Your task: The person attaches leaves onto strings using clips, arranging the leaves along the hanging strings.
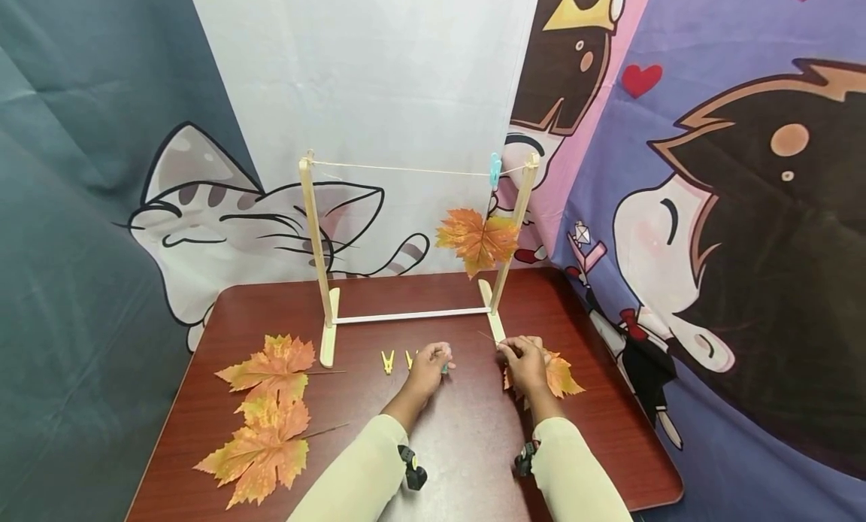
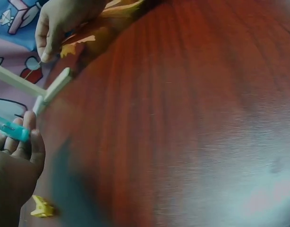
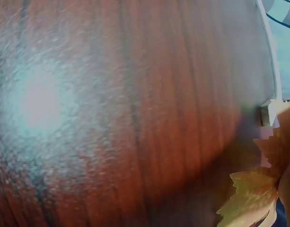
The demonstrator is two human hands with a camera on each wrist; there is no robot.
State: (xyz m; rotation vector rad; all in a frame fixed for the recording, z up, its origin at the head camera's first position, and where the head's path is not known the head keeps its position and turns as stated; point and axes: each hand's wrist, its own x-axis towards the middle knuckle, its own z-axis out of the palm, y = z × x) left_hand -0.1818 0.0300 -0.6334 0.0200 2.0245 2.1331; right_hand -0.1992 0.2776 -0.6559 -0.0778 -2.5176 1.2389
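Observation:
My left hand holds a teal clothespin between thumb and fingers, over the middle of the table. My right hand pinches the thin stem of an orange-yellow artificial maple leaf. Most of that leaf lies behind and under the hand; its lobes show at the lower right of the right wrist view. Left of my left hand lie two yellow clothespins. Beyond both hands stands a wooden frame with a string across its top. A blue clothespin holds another maple leaf on the string's right part.
Two more maple leaves lie at the table's left, one overlapping the other, stems pointing right. The frame's feet and white crossbar rest on the reddish-brown table. Printed cloth hangs behind and along the sides.

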